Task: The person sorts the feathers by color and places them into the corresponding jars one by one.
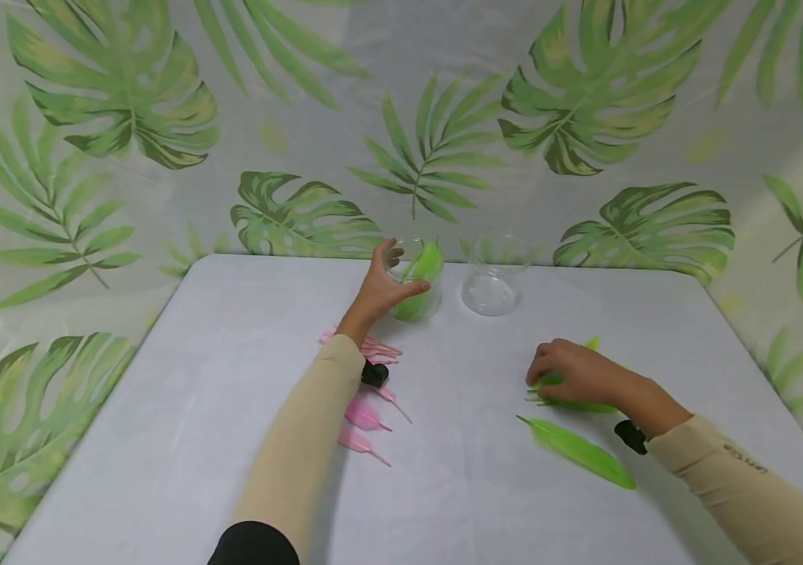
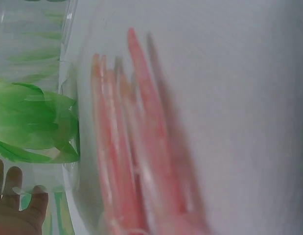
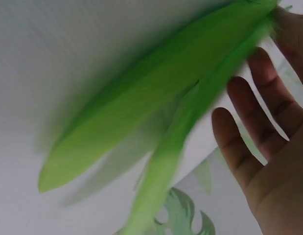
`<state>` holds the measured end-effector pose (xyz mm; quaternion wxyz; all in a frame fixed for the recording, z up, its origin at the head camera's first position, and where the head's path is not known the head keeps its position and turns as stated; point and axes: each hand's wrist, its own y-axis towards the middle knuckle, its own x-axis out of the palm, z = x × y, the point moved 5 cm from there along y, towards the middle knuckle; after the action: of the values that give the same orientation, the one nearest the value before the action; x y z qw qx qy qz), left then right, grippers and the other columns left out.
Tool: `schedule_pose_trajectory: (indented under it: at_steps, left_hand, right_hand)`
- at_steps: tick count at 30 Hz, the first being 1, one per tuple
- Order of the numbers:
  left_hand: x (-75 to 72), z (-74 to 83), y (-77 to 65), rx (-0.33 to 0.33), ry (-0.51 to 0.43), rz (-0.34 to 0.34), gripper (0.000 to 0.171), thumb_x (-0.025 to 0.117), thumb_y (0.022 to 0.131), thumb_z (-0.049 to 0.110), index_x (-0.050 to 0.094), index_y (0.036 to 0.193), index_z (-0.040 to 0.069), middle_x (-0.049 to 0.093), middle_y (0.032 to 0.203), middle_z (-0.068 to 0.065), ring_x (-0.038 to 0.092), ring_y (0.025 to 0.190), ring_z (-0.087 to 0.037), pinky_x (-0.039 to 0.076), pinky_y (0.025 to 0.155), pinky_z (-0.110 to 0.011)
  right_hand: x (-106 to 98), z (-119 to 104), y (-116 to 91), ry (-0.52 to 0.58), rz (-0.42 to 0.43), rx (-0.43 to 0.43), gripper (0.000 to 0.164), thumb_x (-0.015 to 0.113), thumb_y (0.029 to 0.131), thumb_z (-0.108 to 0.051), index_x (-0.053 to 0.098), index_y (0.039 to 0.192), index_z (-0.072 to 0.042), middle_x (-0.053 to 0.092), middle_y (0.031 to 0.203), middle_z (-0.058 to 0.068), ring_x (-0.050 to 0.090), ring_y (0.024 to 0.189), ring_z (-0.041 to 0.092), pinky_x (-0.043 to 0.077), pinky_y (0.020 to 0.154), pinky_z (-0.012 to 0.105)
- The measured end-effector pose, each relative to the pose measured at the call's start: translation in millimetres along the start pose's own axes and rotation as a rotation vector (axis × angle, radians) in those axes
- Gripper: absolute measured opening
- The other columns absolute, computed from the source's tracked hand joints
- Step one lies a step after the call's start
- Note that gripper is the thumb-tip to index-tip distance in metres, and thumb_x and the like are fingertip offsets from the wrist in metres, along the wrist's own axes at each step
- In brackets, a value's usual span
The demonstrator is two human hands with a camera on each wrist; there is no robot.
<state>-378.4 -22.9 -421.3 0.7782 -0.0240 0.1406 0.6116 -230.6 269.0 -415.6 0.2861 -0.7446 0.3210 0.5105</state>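
At the far middle of the table, my left hand (image 1: 381, 289) grips a clear cup (image 1: 433, 304), its thumb across the near side. Green feathers (image 1: 426, 264) stand inside that cup. My right hand (image 1: 581, 375) is low over the right side of the table, pinching a green feather (image 3: 163, 171) near its quill end; its fingertips are partly hidden. Another green feather (image 3: 117, 110) lies behind the pinched one in the right wrist view. Closer to the front lies a separate green feather (image 1: 581, 453). Below my left forearm are several pink feathers (image 1: 364, 413), their quills (image 2: 149, 132) large in the left wrist view.
A second clear cup (image 1: 489, 294) stands to the right of the gripped one, near the table's back edge. A white cloth covers the table (image 1: 458, 486). Behind it hangs a leaf-print sheet (image 1: 458, 47). My left sleeve (image 1: 295, 439) covers part of the pink feathers.
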Motion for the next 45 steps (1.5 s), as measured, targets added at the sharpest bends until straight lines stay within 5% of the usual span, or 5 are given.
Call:
schedule_pose_trajectory:
  at_steps: [17, 24, 32, 39, 45]
  left_hand:
    - [1.1, -0.4, -2.4, 0.0, -0.029, 0.0, 0.103, 0.083, 0.081, 0.029, 0.015, 0.158, 0.018, 0.034, 0.157, -0.015, 0.031, 0.146, -0.035, 0.035, 0.115, -0.053]
    - [3.2, -1.7, -1.7, -0.008, -0.04, -0.009, 0.104, 0.083, 0.081, 0.03, 0.014, 0.158, 0.019, 0.034, 0.158, -0.015, 0.03, 0.148, -0.036, 0.033, 0.116, -0.054]
    - [1.1, -3.5, -0.1, -0.005, -0.05, 0.001, 0.102, 0.082, 0.082, 0.028, 0.014, 0.158, 0.019, 0.033, 0.158, -0.015, 0.03, 0.147, -0.036, 0.033, 0.116, -0.054]
    - [-0.5, -3.6, 3.1, -0.018, -0.06, -0.006, 0.101, 0.082, 0.082, 0.029, 0.015, 0.157, 0.021, 0.033, 0.158, -0.014, 0.029, 0.148, -0.037, 0.034, 0.116, -0.054]
    - [-2.7, 1.9, 5.2, -0.036, -0.063, -0.024, 0.102, 0.082, 0.082, 0.029, 0.013, 0.158, 0.02, 0.032, 0.159, -0.014, 0.028, 0.148, -0.036, 0.033, 0.116, -0.054]
  right_hand:
    - [8, -8, 5, -0.134, 0.083, -0.076, 0.02, 0.073, 0.082, -0.007, 0.066, 0.078, -0.025, 0.056, 0.083, -0.014, 0.047, 0.08, 0.005, 0.047, 0.071, 0.026]
    - [1, -4, 6, -0.105, 0.137, -0.047, 0.015, 0.072, 0.085, -0.009, 0.066, 0.082, -0.022, 0.06, 0.083, -0.014, 0.05, 0.079, 0.004, 0.047, 0.069, 0.025]
    - [-25, -11, 5, -0.059, 0.264, -0.107, 0.023, 0.071, 0.084, 0.004, 0.075, 0.101, -0.011, 0.069, 0.092, -0.005, 0.06, 0.082, 0.01, 0.051, 0.071, 0.028]
    - [-62, -9, -4, 0.032, 0.452, -0.246, 0.034, 0.075, 0.076, 0.013, 0.071, 0.095, -0.015, 0.068, 0.09, -0.001, 0.057, 0.079, 0.001, 0.047, 0.067, 0.017]
    - [-100, 1, -15, 0.028, 0.605, -0.206, 0.04, 0.076, 0.071, 0.018, 0.07, 0.095, -0.013, 0.067, 0.091, -0.002, 0.055, 0.084, -0.01, 0.043, 0.074, 0.007]
